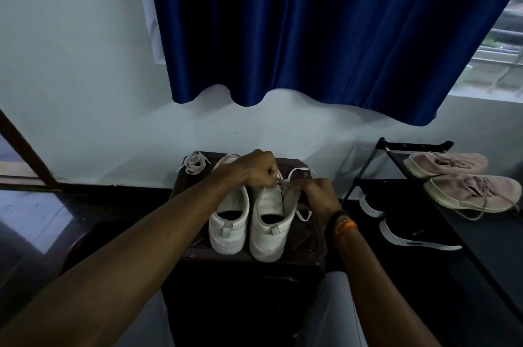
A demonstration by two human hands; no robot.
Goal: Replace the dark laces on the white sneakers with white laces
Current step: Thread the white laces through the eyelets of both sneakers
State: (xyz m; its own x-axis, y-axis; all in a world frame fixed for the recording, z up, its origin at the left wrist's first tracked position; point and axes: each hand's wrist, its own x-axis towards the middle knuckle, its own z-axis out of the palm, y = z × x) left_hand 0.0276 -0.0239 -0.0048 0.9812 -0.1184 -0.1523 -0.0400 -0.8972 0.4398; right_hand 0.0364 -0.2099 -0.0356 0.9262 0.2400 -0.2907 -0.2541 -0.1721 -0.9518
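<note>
While both hands meet over the right sneaker (267, 222), everything here turns on one small spot at the top of its tongue. The pair stands side by side on the dark counter (307, 244), heels toward the person and toes pointing away at the wall, so each shoe's long axis runs straight out from the body. The left hand (259, 169) reaches across above the left sneaker (227, 222), its grip curled tight and pinching what looks like the white lace (302, 215) just where the eyelets begin. The right hand (314, 195) sits just beside it on the outer side of the same shoe, fingers curled on the tongue or the lace; which of the two is hard to say in this dim light. Loose white lace loops out past the toe and trails down the shoe's right flank. No dark lace shows on either sneaker, so the swap looks well along. A spare bundle of white lace (194, 164) waits at the far left corner of the counter, nearer the left hand, likely meant for the left sneaker. Next, I'd judge, comes a pull toward the body along the shoe's length.
</note>
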